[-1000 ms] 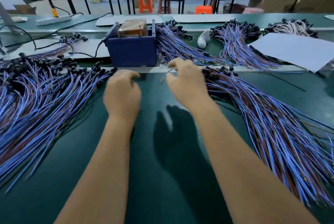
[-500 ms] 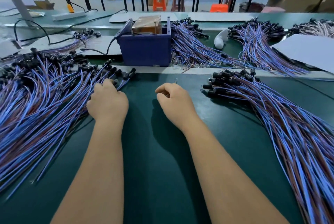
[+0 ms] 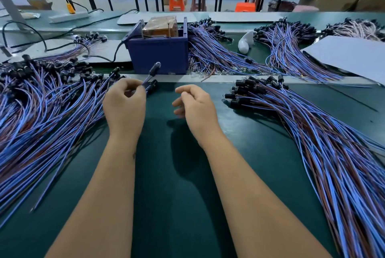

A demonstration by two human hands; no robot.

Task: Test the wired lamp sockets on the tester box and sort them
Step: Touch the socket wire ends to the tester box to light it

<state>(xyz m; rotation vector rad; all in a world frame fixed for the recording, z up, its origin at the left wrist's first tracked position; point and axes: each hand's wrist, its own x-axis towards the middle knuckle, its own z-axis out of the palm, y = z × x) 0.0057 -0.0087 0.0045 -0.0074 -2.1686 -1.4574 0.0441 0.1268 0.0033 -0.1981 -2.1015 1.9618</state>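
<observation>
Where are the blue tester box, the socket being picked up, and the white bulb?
Blue tester box (image 3: 158, 57), head view, front wall.
Socket (image 3: 153, 69), head view, black body.
White bulb (image 3: 244, 43), head view, rounded body.

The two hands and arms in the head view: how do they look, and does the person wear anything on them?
The left hand and right hand are bare: no gloves, rings, watch or wristband show. Both forearms are uncovered up to the bottom edge, with no sleeve visible. A small dark mark sits on the left wrist.
</observation>
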